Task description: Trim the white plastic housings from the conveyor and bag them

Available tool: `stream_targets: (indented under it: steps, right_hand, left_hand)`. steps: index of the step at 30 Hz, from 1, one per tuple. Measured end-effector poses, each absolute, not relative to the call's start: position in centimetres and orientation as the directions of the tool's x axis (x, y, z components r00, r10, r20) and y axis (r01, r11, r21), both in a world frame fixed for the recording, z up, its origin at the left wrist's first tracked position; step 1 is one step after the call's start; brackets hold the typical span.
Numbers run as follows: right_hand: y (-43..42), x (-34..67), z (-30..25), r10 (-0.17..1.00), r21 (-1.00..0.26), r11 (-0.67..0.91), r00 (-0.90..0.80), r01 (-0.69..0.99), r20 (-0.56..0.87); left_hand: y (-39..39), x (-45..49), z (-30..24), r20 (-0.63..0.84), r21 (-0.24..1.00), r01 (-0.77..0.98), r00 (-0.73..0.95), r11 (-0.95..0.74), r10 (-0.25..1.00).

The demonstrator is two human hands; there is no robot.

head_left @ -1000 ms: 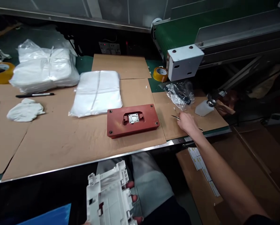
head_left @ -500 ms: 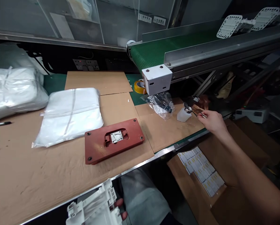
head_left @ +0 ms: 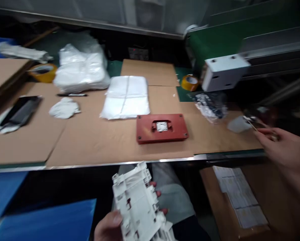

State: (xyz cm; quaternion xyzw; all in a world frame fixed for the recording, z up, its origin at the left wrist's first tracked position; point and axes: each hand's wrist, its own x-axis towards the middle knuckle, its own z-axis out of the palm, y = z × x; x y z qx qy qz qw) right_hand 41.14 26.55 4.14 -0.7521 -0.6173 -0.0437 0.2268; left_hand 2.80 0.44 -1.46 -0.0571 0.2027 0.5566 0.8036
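Note:
In the lower middle, my left hand (head_left: 109, 225) grips a white plastic housing (head_left: 138, 204) with clips and slots along its edges. The thumb is on its left side and fingertips show at its right. My right hand (head_left: 287, 147), blurred at the far right, is closed on a thin tweezers-like tool (head_left: 250, 124). The tool's far end is beside the top of a small translucent bottle (head_left: 238, 125). On the bench lies a red fixture block (head_left: 147, 130) with a small white square part (head_left: 162, 126) in its recess.
White bagged stacks (head_left: 127, 97) lie behind the block. Yellow tape (head_left: 189, 83), a bagged dark item (head_left: 210, 105) and a white metal box (head_left: 225, 72) are at the right, below a green conveyor (head_left: 222, 40). A cardboard box (head_left: 215, 204) with white packets stands below the bench.
The view has swung left, bringing in the bench's left side. The white housing is raised further into view in my left hand. My right hand has drawn the tool slightly back from the bottle.

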Motion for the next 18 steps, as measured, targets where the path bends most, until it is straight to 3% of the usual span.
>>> stream_targets:
  steps: [3, 7, 11, 18]
  right_hand:
    - [20.3, 35.0, 3.3, 0.979, -0.559, -0.003, 0.117, 0.829, 0.168]
    - [12.9, 27.0, 2.5, 0.948, -0.757, 0.195, -0.317, 0.623, -0.016]
    - [10.5, 21.5, 2.4, 0.829, -0.853, 0.278, -0.558, 0.442, -0.019]
    - [10.2, 19.4, 2.1, 0.79, -0.891, 0.212, -0.607, 0.401, -0.085]
  left_hand:
    - [0.2, 2.9, -0.5, -0.331, 0.1, -0.956, 0.228, 0.275, 0.916]
    - [-0.8, 2.6, -0.7, -0.401, 0.161, -0.969, 0.109, 0.187, 0.91]
    - [-2.5, 2.9, -1.0, -0.427, 0.236, -0.957, 0.051, 0.166, 0.903]
    - [-3.5, 3.7, -1.0, -0.586, 0.391, -0.893, -0.055, 0.223, 0.808]
